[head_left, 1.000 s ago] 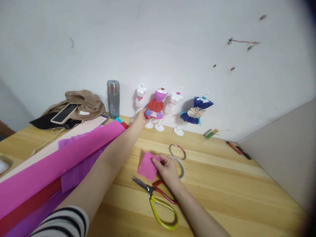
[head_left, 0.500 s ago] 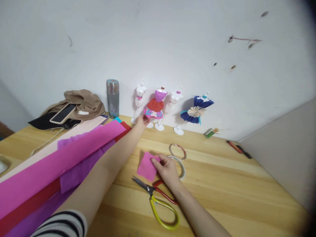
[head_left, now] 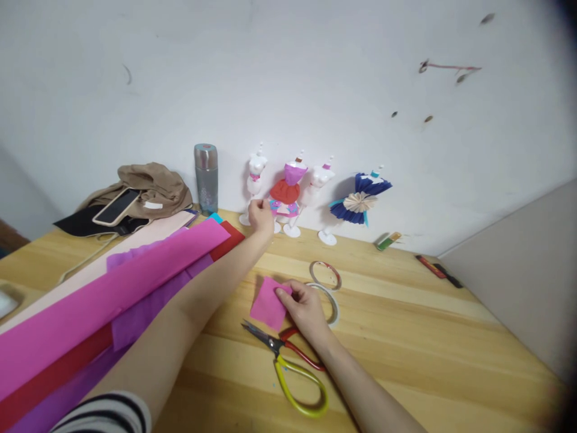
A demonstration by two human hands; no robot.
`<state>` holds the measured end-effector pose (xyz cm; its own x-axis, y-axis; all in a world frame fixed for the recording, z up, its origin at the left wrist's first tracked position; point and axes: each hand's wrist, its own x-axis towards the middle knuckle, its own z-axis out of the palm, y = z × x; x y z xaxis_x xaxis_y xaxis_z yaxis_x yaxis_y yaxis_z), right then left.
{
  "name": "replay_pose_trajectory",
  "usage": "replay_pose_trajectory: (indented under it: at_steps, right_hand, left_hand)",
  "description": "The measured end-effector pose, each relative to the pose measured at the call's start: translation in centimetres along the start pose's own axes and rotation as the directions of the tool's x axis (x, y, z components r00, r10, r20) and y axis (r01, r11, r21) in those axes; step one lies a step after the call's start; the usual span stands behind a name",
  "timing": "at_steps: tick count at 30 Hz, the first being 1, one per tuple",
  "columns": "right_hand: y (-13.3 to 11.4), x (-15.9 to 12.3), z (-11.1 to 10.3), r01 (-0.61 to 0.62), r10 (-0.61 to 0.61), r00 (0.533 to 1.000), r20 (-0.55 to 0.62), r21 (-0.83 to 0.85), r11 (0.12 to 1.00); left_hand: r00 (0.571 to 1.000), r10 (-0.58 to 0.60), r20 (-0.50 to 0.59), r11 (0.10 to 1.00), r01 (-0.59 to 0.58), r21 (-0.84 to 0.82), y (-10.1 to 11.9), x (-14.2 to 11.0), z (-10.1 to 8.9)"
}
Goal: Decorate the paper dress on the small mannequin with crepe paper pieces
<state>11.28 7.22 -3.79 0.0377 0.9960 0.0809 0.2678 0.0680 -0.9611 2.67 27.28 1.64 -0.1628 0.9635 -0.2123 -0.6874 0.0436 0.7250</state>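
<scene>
My left hand (head_left: 261, 218) reaches to the back of the table, its fingers curled beside the hem of a small dress form (head_left: 285, 191) in a purple top, red skirt and patterned lower tier. What those fingers hold, if anything, is hidden. My right hand (head_left: 305, 305) pinches the right edge of a square of pink crepe paper (head_left: 269, 304) low over the table. Under and below this hand lie scissors (head_left: 280, 352) with one red and one yellow handle. Two rolls of narrow tape (head_left: 325, 275) lie just behind it.
Bare white dress forms (head_left: 256, 171) stand along the wall, with a blue-dressed one (head_left: 360, 201) to the right. Long crepe paper sheets (head_left: 112, 282) cover the left side. A thermos (head_left: 206, 180), a phone (head_left: 116, 206) on brown cloth (head_left: 155, 180) and a glue stick (head_left: 388, 242) are at the back.
My left hand has risen slightly, and its fingers have gone from extended under the skirt's hem to curled beside it. My right hand and the pink paper have stayed in place.
</scene>
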Motion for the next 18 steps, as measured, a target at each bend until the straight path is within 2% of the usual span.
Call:
replay_pose_trajectory:
  at_steps: [1,2,3,4,6,8,10,11,13,15,18]
  right_hand:
    - [0.0,0.0,0.0,0.001,-0.001,1.0,0.001,-0.008,1.0]
    - [0.1,0.0,0.0,0.002,-0.002,1.0,0.002,-0.019,1.0]
    - [0.1,0.0,0.0,0.002,-0.002,1.0,0.001,-0.03,1.0]
    - [0.2,0.1,0.0,0.003,-0.003,1.0,0.0,-0.04,0.999]
    - [0.3,0.1,0.0,0.005,-0.006,1.0,-0.001,-0.053,0.999]
    - [0.3,0.1,0.0,0.015,-0.015,1.0,0.002,-0.064,0.998]
    - [0.3,0.1,0.0,0.03,-0.03,1.0,0.001,-0.084,0.996]
    - [0.3,0.0,0.0,0.036,-0.036,0.999,0.001,-0.095,0.995]
    - [0.3,0.0,0.0,0.042,-0.042,0.999,0.002,-0.11,0.993]
    - [0.3,-0.1,0.0,0.042,-0.042,0.999,0.006,-0.119,0.992]
    - [0.3,-0.1,0.0,0.057,-0.056,0.998,0.009,-0.128,0.99]
  left_hand:
    - [0.994,0.113,-0.002,0.99,-0.112,0.083,0.4,-0.6,0.4]
    - [0.967,0.254,0.026,0.944,-0.254,0.211,0.7,-1.2,0.7]
    - [0.896,0.431,0.107,0.789,-0.432,0.437,1.0,-1.7,1.1]
    - [0.853,0.497,0.158,0.695,-0.5,0.516,1.3,-2.1,1.3]
    - [0.778,0.568,0.269,0.465,-0.573,0.674,1.7,-2.6,1.7]
    - [0.737,0.573,0.359,0.266,-0.581,0.769,1.9,-2.7,2.1]
    - [0.681,0.564,0.468,0.063,-0.6,0.797,2.0,-2.5,2.6]
    - [0.655,0.559,0.508,0.02,-0.623,0.782,2.0,-2.3,3.0]
    - [0.622,0.544,0.563,0.003,-0.673,0.74,2.1,-1.8,3.8]
    - [0.636,0.511,0.579,0.025,-0.684,0.729,2.2,-1.3,4.7]
    - [0.687,0.449,0.571,0.043,-0.655,0.754,2.6,-0.7,5.5]
